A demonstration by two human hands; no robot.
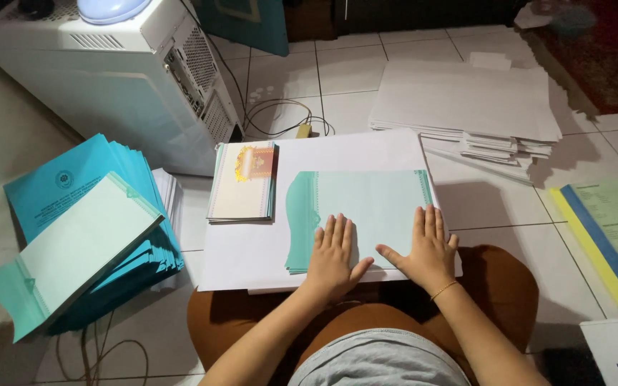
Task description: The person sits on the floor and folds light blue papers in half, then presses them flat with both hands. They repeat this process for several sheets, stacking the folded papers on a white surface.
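Observation:
A pale teal folded paper cover [366, 204] lies on a large white sheet [252, 250] resting over my lap. My left hand [332, 259] lies flat on the cover's near edge, fingers spread. My right hand [427, 250] presses flat on its right end, a thin gold bracelet at the wrist. Neither hand grips anything. A small stack of cream booklets with a red and gold emblem [243, 180] sits just left of the cover.
A pile of teal covers [73, 229] fans out on the floor at left. White paper stacks [466, 104] lie at back right, yellow, blue and green sheets [609, 236] at right. A white appliance [109, 71] and cables [280, 118] stand behind.

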